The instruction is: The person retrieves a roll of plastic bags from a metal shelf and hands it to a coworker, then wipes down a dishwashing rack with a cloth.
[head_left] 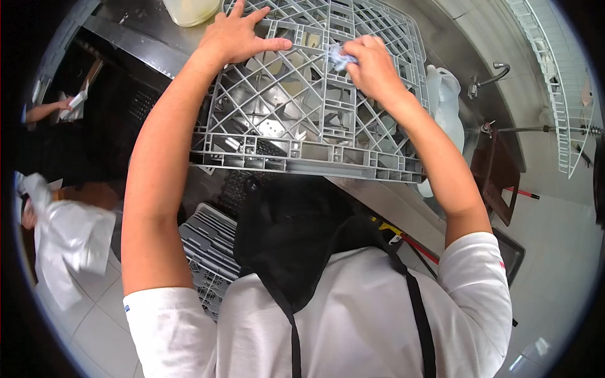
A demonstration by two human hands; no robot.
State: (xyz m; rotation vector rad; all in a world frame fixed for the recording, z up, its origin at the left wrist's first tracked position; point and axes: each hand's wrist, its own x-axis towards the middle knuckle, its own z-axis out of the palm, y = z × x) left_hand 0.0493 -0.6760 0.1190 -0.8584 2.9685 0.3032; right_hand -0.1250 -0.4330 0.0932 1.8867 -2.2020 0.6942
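A grey plastic lattice dish rack (340, 116) lies in front of me over the metal counter. My left hand (236, 36) rests on its far left part with the fingers spread apart. Bunched in my right hand (373, 66) is a pale blue-white cloth (341, 58), pressed against the bars near the rack's middle. The fingers are closed around it, so part of the cloth is hidden. Through the lattice, shiny metal and pale shapes show, too broken up to name.
A tub of yellowish liquid (192, 9) stands at the far left. Right of the rack are a white plastic jug (443, 101), a tap (495, 74) and a white wire shelf (554, 94). More grey racks (211, 242) sit low at left. People stand at the left edge.
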